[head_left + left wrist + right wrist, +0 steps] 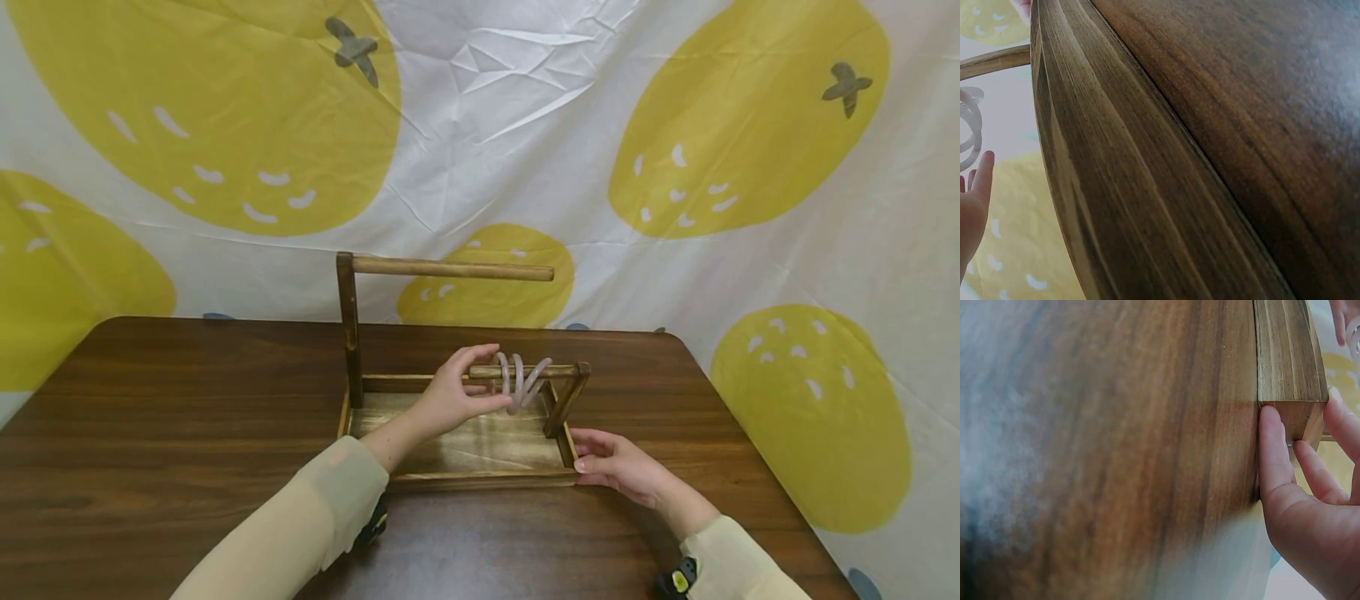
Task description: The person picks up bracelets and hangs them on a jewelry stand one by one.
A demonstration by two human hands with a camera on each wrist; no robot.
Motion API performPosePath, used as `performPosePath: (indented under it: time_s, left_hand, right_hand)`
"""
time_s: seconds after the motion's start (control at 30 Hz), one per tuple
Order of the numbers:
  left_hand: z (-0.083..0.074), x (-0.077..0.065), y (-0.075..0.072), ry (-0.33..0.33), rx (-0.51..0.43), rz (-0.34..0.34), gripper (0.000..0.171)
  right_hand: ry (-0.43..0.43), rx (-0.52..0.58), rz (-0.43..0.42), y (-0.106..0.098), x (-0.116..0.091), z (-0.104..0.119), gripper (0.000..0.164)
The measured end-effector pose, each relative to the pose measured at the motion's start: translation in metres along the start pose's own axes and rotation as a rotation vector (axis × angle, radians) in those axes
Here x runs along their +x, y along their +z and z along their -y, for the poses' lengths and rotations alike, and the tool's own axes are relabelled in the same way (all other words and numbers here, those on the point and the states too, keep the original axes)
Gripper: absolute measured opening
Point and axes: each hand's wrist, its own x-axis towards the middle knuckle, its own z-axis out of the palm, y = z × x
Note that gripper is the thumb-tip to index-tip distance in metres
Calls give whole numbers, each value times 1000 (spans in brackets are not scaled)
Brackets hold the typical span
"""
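Note:
A wooden stand [472, 480] with a shallow tray base sits on the table, with a tall upright and long bar on its left and a shorter post and bar on its right. Several pale, translucent bangles [517, 383] are around the lower bar [562, 371]. At that bar's free end my left hand [453, 387] holds the leftmost bangle between thumb and fingers; the exact contact is hard to see. My right hand [622, 468] grips the tray's front right corner, its fingertips [1270, 419] against the wood in the right wrist view.
The tall upright [348, 325] carries the upper bar [450, 268], whose right end is free, above and behind my left hand. The brown table [187, 417] ends at a white cloth [465, 150] with yellow fruit prints.

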Motion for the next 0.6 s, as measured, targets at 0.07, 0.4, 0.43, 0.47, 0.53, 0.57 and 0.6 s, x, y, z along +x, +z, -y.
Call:
performPosePath:
  time_s: [0.07,0.4,0.43,0.47,0.53,0.57,0.6]
  left_hand:
    - [0,0,-1,-3,1,4,69]
    - [-2,-2,-4,-7,11,4,72]
    - [-1,-3,-5,-9,15,2,72]
    - [-1,-3,-5,-14,19,0,72]
    - [-1,-4,-7,-27,35,-3,72]
    - [-1,-4,-7,-33,42,-4,72]
    - [-1,-4,-8,-38,49,-6,72]
  right_hand:
    - [-3,1,2,0,0,0,76]
    - [-17,9,11,2,0,0,73]
    - [-17,9,11,2,0,0,73]
    - [-16,9,11,2,0,0,73]
    - [-13,9,9,2,0,0,73]
    - [-12,8,8,2,0,0,73]
    - [-12,8,8,1,1,0,73]
